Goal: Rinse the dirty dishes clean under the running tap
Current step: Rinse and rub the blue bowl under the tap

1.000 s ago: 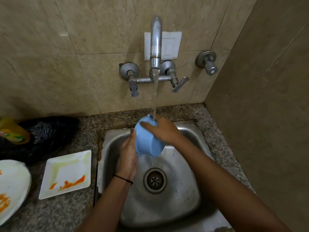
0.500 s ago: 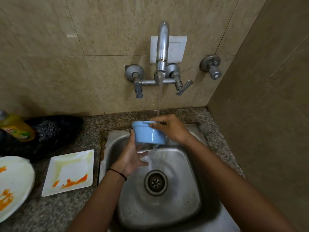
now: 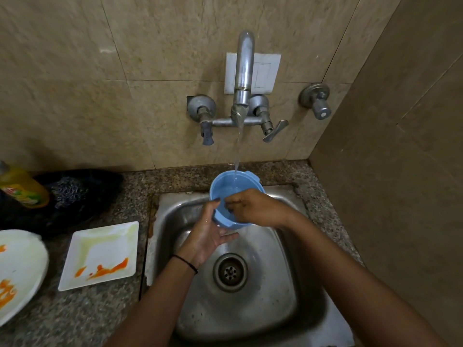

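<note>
The left hand (image 3: 208,236) cups and the right hand (image 3: 254,209) pinches the wet pale-blue bowl (image 3: 224,187) catching tap water (image 3: 237,151)

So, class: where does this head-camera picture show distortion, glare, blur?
Head view: wide lens tilts the tile seams outward; glare streaks the tap spout; round plate and yellow bottle at the left edge are soft; blue bowl is sharp.

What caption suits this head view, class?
Left hand and right hand hold a blue bowl under the running tap over the steel sink.
</note>
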